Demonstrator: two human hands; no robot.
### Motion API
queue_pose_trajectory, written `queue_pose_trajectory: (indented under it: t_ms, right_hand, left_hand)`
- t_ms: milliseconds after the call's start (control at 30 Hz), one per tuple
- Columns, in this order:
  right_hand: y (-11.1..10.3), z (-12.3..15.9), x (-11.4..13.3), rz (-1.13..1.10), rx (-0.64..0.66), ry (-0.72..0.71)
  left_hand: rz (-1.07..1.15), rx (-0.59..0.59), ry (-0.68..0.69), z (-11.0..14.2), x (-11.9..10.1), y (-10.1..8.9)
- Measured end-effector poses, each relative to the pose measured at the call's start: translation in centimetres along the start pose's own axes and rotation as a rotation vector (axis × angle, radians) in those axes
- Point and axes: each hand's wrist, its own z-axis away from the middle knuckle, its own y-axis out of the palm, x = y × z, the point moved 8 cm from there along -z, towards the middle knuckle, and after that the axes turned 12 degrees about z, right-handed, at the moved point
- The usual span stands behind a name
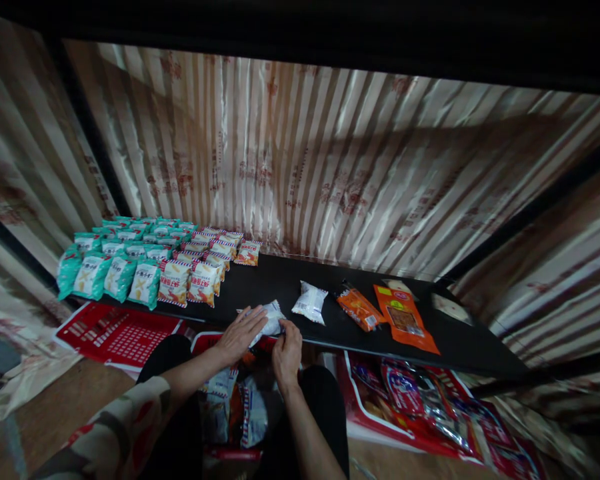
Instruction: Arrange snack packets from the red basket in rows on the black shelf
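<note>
My left hand lies flat with fingers stretched over a white snack packet at the front edge of a black shelf. My right hand pinches the same packet's near corner. Another white packet lies just right of it. Two orange packets lie further right. Rows of teal packets and red-and-white packets stand at the shelf's left end.
A red basket sits below the shelf on the left. More packets lie between my knees and in red trays on the right floor. Striped shiny fabric covers the back and side walls.
</note>
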Motion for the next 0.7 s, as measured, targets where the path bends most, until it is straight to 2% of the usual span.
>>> queue_pose_trajectory:
  t_ms: [133,400,700]
  right_hand:
    - [0.2,0.2,0.7,0.101,0.041,-0.108]
    - [-0.2,0.6,2.7,0.209,0.099,-0.297]
    - [-1.5,-0.2,5.0,0.087,0.192,-0.484]
  left_hand:
    - [0.034,0.015,-0.019,-0.1,-0.1,-0.7]
    - [0.075,-0.005,-0.015,-0.7,-1.5,-3.6]
    - [0.133,0.005,0.071,-1.4,-3.4,-6.5]
